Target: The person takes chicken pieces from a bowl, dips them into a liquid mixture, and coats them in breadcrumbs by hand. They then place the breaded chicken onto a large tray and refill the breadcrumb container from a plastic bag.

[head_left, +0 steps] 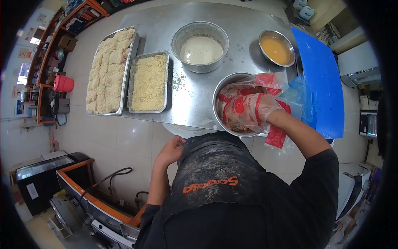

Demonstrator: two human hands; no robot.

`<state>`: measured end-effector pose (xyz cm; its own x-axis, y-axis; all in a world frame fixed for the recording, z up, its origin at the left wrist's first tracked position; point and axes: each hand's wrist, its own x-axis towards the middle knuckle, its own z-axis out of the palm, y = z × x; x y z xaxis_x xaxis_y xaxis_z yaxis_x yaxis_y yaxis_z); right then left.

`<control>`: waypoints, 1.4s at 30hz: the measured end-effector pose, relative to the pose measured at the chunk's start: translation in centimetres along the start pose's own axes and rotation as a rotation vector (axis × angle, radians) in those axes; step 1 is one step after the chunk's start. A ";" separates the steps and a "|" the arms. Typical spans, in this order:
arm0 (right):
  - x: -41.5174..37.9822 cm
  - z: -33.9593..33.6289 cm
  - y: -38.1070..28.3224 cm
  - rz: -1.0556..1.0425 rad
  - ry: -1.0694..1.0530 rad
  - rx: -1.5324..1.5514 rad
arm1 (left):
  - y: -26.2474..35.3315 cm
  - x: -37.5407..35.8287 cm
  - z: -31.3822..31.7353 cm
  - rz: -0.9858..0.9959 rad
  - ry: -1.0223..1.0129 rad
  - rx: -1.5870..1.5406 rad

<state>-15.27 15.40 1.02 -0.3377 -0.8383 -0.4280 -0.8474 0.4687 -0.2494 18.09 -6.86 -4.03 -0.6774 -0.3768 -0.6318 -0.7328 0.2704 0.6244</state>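
My right hand (pixel 267 115) is inside a clear plastic bag (pixel 242 106) printed in red and reaches into a metal bowl (pixel 216 108) at the table's front edge. The bag covers the fingers, so their grip is hidden. Brownish food (pixel 230 118) shows in part beneath the plastic. Another red-printed flap of plastic (pixel 267 81) lies over the bowl's far right rim. Down by the front of my apron (pixel 215 166), my left hand (pixel 170 150) hangs with loosely bent, parted fingers and nothing visible in it.
On the steel table (pixel 153 16) are a large tray of crumb-coated food (pixel 108 74), a smaller tray of pale crumbs (pixel 149 83), a deep pan of white batter (pixel 202 50) and a bowl of orange liquid (pixel 275 49). A blue board (pixel 325 83) and blue plastic bag (pixel 304 97) lie right.
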 end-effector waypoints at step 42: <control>-1.9 -4.8 -4.7 0.287 0.242 1.261 | 3.1 2.3 0.3 0.137 -0.065 -0.100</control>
<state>-12.59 13.47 7.15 -0.6164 -0.6325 -0.4691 0.1838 0.4636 -0.8667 14.25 -6.57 -3.67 -0.7758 -0.2838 -0.5636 -0.6251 0.2244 0.7475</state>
